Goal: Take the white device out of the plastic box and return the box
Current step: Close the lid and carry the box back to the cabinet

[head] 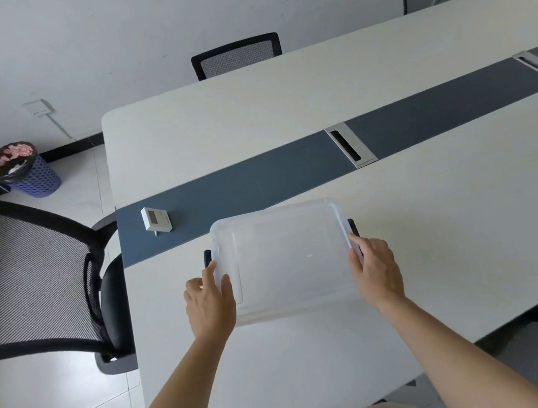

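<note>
No readable writing was found; a small mark on the box (282,257) floor and the display on the device (155,219) were too small to make out. The clear box sat on the table (435,215), its far edge at the dark strip (290,169); the left hand (209,300) gripped its left side, thumb over the rim, fingers closed by the black latch (207,258); the right hand (377,270) clasped the right side, partly covering that latch. The device lay outside the box, on the strip near the table's left end, apart from the box. Both forearms were cut off below.
</note>
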`<action>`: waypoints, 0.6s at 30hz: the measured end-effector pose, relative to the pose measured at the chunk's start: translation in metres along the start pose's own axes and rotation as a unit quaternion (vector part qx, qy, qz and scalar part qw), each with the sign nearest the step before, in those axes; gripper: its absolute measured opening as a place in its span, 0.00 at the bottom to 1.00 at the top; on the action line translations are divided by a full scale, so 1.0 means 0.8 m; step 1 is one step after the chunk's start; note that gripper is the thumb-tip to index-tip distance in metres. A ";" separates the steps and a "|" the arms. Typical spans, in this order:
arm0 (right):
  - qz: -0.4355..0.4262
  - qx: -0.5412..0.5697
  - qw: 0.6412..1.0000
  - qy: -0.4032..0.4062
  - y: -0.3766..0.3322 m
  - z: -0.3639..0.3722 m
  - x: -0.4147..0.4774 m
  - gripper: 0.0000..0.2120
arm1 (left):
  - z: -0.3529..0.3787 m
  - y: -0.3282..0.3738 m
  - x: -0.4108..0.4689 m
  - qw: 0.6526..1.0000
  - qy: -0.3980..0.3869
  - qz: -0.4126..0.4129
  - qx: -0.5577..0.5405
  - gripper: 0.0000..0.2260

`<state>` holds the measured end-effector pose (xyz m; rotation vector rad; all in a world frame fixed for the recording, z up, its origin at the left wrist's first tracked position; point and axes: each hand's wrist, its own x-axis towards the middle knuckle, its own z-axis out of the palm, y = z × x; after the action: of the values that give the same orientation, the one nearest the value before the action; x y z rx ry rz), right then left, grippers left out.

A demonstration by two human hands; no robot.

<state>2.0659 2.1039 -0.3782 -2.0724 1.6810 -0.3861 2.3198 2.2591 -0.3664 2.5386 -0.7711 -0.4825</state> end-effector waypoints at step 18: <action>0.181 0.154 0.958 -0.161 -0.013 -0.024 0.006 0.41 | -0.016 0.002 -0.005 0.982 -0.113 -0.115 -0.097 0.36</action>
<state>2.0669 2.0978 -0.3565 -1.4749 1.6358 -0.1654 2.3218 2.2638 -0.3539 2.4246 -0.4791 -0.8895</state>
